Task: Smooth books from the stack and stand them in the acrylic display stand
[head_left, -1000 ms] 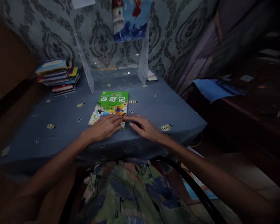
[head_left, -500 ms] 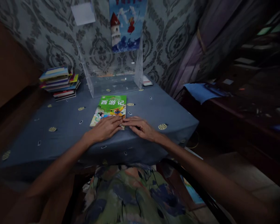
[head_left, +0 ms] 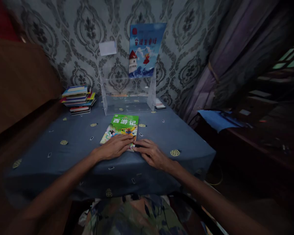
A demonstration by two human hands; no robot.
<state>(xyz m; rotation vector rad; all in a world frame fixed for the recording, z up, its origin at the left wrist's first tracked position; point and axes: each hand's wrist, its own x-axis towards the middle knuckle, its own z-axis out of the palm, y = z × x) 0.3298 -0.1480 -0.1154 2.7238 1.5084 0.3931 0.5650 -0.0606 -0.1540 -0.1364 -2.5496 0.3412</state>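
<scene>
A green picture book point(head_left: 124, 122) with white Chinese characters and cartoon figures lies closed on the blue tablecloth. My left hand point(head_left: 114, 146) rests across the lower part of its cover, fingers stretched out flat. At the book's lower right edge is my right hand point(head_left: 150, 153), palm down, its fingers extended and slightly apart, the tips close to the left fingertips. Whether the right fingertips press on the cover or only touch its edge, I cannot tell. Both hands hide the bottom of the cover.
Behind the book stands a clear acrylic stand point(head_left: 127, 104), with a blue storybook point(head_left: 145, 52) upright above it. A stack of books point(head_left: 78, 99) sits at the back left. The blue tablecloth point(head_left: 73, 160) hangs over the table's front edge. Blue cloth point(head_left: 217, 120) lies on furniture to the right.
The camera has tilted up, so everything sits lower and more of the upright storybook shows. My right fingertips have drawn slightly apart from my left hand. The book stays lying closed.
</scene>
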